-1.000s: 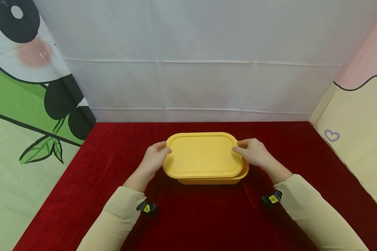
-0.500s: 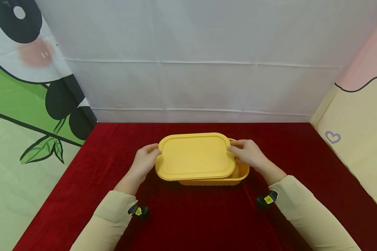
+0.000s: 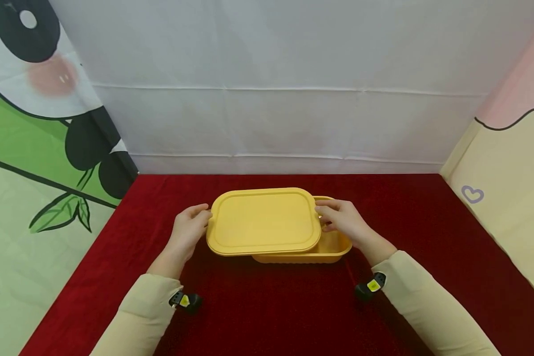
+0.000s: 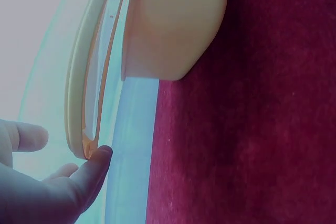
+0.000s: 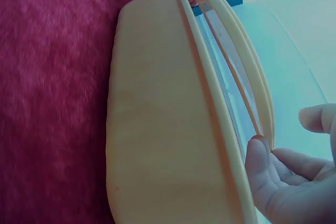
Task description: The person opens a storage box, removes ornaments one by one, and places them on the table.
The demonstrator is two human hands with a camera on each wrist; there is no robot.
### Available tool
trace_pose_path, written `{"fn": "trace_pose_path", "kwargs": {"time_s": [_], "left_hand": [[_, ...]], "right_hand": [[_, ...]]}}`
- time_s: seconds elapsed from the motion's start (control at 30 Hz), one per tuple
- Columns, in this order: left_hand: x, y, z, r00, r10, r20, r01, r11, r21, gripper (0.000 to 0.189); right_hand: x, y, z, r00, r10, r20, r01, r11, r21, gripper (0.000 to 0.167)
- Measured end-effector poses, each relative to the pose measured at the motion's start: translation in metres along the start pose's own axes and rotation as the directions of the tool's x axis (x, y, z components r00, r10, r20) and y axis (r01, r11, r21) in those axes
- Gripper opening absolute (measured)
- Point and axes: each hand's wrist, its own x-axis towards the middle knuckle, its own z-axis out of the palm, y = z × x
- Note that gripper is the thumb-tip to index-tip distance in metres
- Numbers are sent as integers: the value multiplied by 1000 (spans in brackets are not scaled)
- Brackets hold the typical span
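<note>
A yellow rectangular lid [image 3: 262, 222] with rounded corners is held level above a matching yellow box [image 3: 335, 242]. The lid sits off to the left, so the box's right end shows uncovered. My left hand [image 3: 187, 232] holds the lid's left edge; in the left wrist view its fingertips [image 4: 100, 156] touch the edge from below. At the opposite edge, my right hand [image 3: 344, 222] holds the lid above the box's right end. In the right wrist view a gap shows between the lid and the box rim. Most of the box's inside is hidden.
The box stands on a table with a dark red cloth [image 3: 267, 306]. Behind it hangs a white sheet [image 3: 267, 113]. Printed cloth panels stand at the left [image 3: 40, 163] and right [image 3: 507, 198]. Each wrist wears a small dark device on a strap.
Both hands have moved left with the lid, which has slid away from over the box. More of the box's right end now shows. The box has stayed in place.
</note>
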Motion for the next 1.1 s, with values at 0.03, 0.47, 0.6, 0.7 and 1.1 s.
{"fn": "trace_pose_path", "kwargs": {"time_s": [0.03, 0.47, 0.6, 0.7, 1.1], "left_hand": [[0, 0, -2, 1000, -3, -1, 3, 1000, -10, 51], [3, -7, -23, 999, -41, -26, 39, 997, -63, 52], [4, -8, -29, 997, -58, -45, 55, 996, -75, 52], [6, -8, -34, 996, -69, -59, 64, 995, -81, 52], [12, -9, -51, 991, -100, -94, 92, 992, -80, 55]], "right_hand": [[0, 0, 1, 1000, 6, 0, -6, 1000, 27, 47], [9, -3, 20, 998, 39, 58, -51, 975, 215, 45], [12, -6, 27, 996, 43, 79, -61, 972, 228, 44], [14, -8, 32, 996, 52, 79, -70, 966, 250, 43], [18, -17, 48, 992, 38, 119, -67, 965, 253, 43]]}}
